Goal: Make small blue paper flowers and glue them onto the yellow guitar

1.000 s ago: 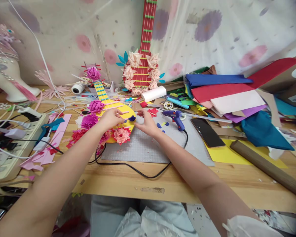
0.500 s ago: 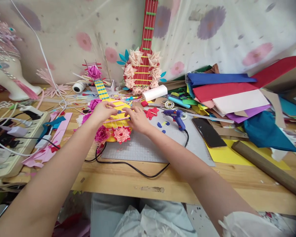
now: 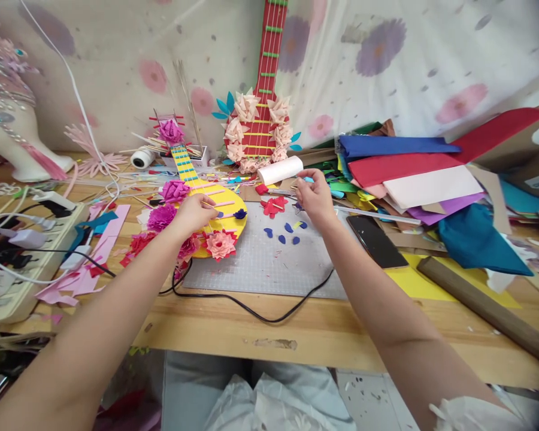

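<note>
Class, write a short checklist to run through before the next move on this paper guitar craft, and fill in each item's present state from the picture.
1. Left hand rests on the yellow paper guitar, steadying it: ok.
2. Guitar body lies partly on the grey cutting mat: ok.
3. Blue petal pieces lie loose on the mat, within reach: ok.
4. Right hand is raised above the mat; what it pinches: cannot tell.
5. Glue gun visible: not ok, the right hand hides it; only its black cord shows.
6. Phone lies apart from the petals: ok.
</note>
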`<act>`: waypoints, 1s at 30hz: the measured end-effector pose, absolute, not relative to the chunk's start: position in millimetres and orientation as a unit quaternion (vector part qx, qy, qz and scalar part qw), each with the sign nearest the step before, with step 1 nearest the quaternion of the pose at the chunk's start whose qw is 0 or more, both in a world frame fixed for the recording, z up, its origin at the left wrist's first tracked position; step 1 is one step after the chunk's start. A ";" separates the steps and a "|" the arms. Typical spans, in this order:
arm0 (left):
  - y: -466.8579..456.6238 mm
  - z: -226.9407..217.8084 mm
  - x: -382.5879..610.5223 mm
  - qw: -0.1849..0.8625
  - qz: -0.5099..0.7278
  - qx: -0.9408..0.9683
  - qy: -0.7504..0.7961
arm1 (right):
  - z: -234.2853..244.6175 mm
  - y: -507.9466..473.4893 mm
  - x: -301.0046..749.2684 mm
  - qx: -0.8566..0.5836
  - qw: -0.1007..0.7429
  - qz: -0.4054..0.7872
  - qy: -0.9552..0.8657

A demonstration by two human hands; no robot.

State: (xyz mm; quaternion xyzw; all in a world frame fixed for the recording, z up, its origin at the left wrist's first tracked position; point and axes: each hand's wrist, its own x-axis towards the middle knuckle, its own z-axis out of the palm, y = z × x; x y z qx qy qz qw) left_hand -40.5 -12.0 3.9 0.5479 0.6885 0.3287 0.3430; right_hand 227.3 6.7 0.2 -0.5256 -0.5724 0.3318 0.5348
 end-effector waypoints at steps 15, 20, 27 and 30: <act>-13.4 2.5 -31.2 0.266 0.238 0.593 0.722 | -18.4 -27.4 233.2 -0.343 0.470 0.604 -0.544; -16.6 8.9 -24.9 0.251 0.245 0.597 0.721 | -32.8 -26.0 219.2 -0.347 0.438 0.639 -0.529; -18.9 14.9 -22.0 0.335 0.324 0.648 0.602 | -13.3 -37.7 230.8 -0.245 0.062 0.654 -0.713; -19.6 16.2 -18.0 0.360 0.315 0.689 0.545 | -6.1 -33.4 235.4 -0.316 0.123 0.602 -0.723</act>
